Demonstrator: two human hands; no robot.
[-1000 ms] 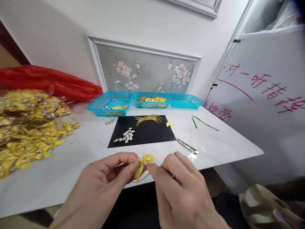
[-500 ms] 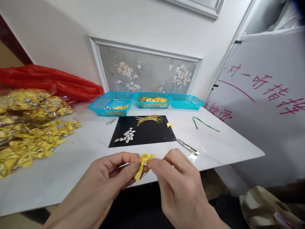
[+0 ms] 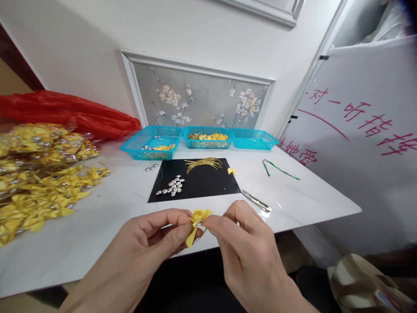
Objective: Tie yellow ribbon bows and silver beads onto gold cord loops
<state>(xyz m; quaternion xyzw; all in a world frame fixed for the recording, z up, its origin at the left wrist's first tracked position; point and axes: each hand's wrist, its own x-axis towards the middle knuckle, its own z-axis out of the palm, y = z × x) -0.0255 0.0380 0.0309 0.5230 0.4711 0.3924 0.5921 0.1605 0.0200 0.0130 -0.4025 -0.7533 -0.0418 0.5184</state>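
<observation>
Over the table's front edge, my left hand point(image 3: 153, 243) pinches a yellow ribbon bow point(image 3: 196, 217) between thumb and fingers. Thin gold cord wraps the middle of the bow. My right hand point(image 3: 249, 243) is closed at the bow's right side, its thumb and forefinger pinching the gold cord; the fingertips are partly hidden. Beyond the hands lies a black mat point(image 3: 202, 187) with a bundle of gold cords point(image 3: 204, 164), several silver beads point(image 3: 174, 186) and another small yellow bow point(image 3: 232, 171) at its right edge.
Three blue baskets point(image 3: 130, 150) stand along the wall, two of them with yellow bows or beads. A folding knife point(image 3: 257, 201) and a green cord point(image 3: 282, 169) lie at the right. Yellow ribbon pieces point(image 3: 45, 200) and a red bag point(image 3: 71, 111) fill the left side.
My right fingers have shifted slightly at the bow, and a strand of cord now shows below them. The bow has turned a little; the left hand has hardly moved.
</observation>
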